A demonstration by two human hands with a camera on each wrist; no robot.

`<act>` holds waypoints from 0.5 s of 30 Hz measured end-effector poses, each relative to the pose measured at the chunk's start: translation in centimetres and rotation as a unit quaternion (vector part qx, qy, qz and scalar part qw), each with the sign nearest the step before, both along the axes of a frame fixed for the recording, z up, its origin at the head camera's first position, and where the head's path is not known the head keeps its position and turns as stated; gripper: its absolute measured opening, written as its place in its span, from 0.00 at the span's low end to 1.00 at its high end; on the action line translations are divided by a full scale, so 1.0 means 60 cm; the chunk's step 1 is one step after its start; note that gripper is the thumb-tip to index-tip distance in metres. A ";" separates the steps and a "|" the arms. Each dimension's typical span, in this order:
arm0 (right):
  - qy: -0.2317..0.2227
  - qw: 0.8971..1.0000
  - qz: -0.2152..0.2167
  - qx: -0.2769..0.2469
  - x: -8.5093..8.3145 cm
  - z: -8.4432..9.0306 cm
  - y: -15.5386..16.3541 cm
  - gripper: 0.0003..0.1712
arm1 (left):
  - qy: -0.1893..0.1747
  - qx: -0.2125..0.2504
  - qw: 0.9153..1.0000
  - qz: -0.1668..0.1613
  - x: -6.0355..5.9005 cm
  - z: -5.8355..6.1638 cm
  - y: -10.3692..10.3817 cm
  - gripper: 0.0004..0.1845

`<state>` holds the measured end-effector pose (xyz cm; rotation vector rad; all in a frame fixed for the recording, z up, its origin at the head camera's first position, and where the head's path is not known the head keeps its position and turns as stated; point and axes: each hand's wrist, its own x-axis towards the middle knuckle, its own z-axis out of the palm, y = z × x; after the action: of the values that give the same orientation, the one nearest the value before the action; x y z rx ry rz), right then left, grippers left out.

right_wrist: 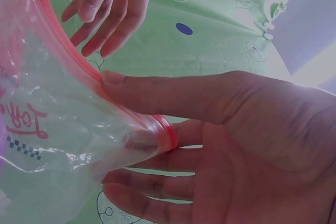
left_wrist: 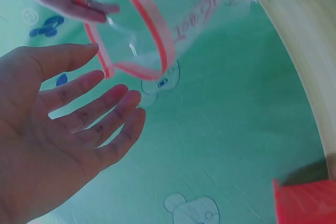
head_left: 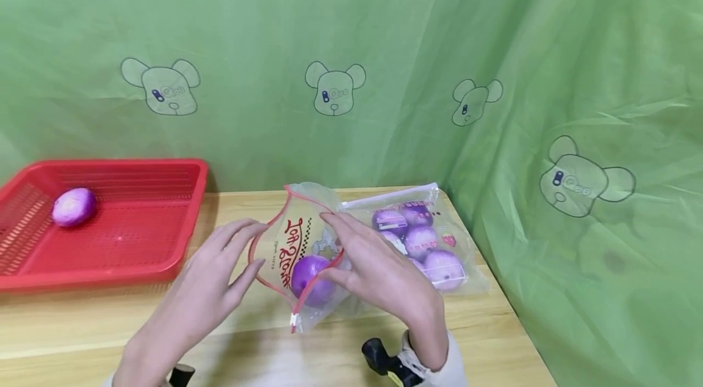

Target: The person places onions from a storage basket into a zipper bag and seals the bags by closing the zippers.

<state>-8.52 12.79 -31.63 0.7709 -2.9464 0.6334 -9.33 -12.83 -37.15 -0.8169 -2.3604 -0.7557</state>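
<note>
A clear zip bag (head_left: 282, 237) with red edging and red lettering stands with its mouth spread toward me. One purple onion (head_left: 310, 277) is inside it, near the zip slider. My right hand (head_left: 381, 271) holds the bag's right rim, with the thumb (right_wrist: 157, 93) on one side and fingers on the other. Beside the left rim is my left hand (head_left: 203, 277), its fingers (left_wrist: 100, 108) spread and loosely bent, with the tips right at the red edge. Behind the right hand lies a second zip bag (head_left: 467, 253) with several purple onions in it.
A red plastic basket (head_left: 129, 253) sits at the left of the wooden table (head_left: 263, 362), with one purple onion (head_left: 74, 207) in it. A green curtain (head_left: 252, 21) with printed bear heads hangs behind the table and along its right edge.
</note>
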 end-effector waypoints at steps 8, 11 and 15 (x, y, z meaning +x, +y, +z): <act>0.007 1.000 0.014 0.001 -0.002 0.000 -0.004 0.51 | -0.030 0.045 0.998 0.043 -0.041 -0.013 -0.051 0.25; 0.006 1.000 0.010 0.002 -0.001 0.000 -0.005 0.50 | -0.045 0.059 0.995 0.061 -0.058 -0.024 -0.076 0.24; 0.000 1.000 0.008 0.002 0.000 -0.001 -0.006 0.50 | -0.064 0.060 0.993 0.082 -0.075 -0.044 -0.108 0.23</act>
<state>-8.53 12.41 -31.67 0.7952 -2.9443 0.6293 -13.81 -19.28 -39.82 -0.5301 -2.4315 -0.8928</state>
